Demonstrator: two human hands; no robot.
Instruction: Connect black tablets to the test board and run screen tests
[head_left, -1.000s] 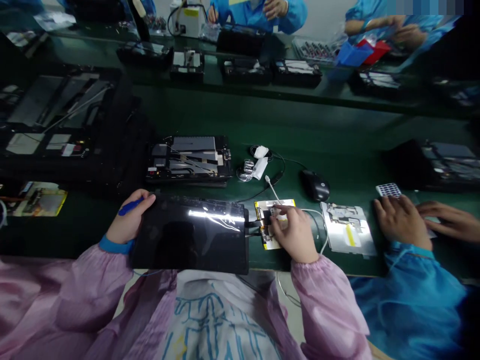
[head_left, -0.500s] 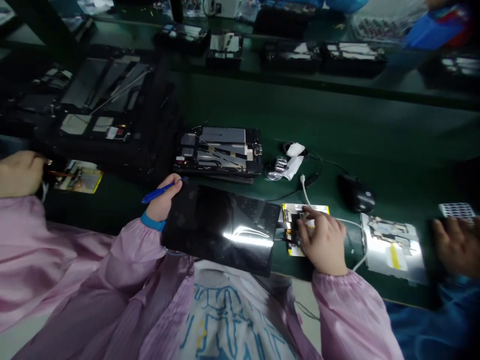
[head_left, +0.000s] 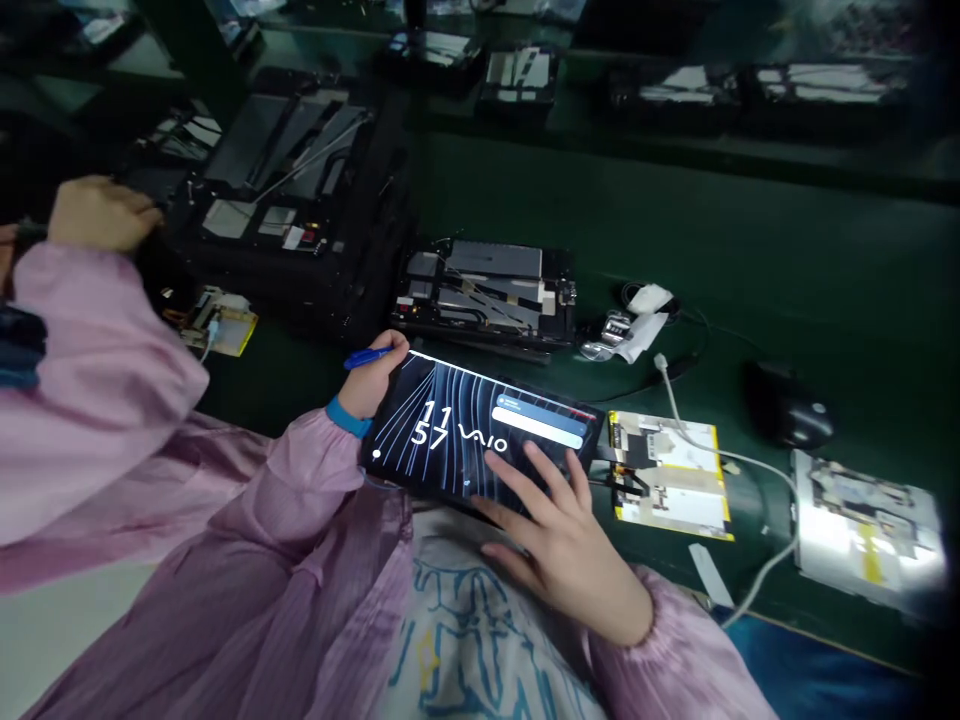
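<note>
My left hand [head_left: 369,383] grips the left end of a tablet screen [head_left: 401,425], with a blue pen [head_left: 364,357] also tucked in its fingers. Lit up, the screen shows a clock reading 11:57 and a VAIO logo. My right hand [head_left: 570,545] is open, fingers spread over the lower right of the screen; whether the tips touch the glass I cannot tell. Short cables run from the screen's right edge to a yellow-edged battery pack with a circuit board [head_left: 679,505] lying on the bench. A white cable [head_left: 780,550] loops off to its right.
Behind the screen lies a stack of opened tablets [head_left: 487,290], with a taller stack [head_left: 292,200] to its left. A black mouse [head_left: 791,408] and a metal-backed panel [head_left: 870,530] sit at right. A co-worker's hand [head_left: 105,215] and pink sleeve reach in from the left.
The dark screen has lit up. My right hand has left the circuit board and moved left over the screen. The left co-worker's hand has risen; the right one is out of view.
</note>
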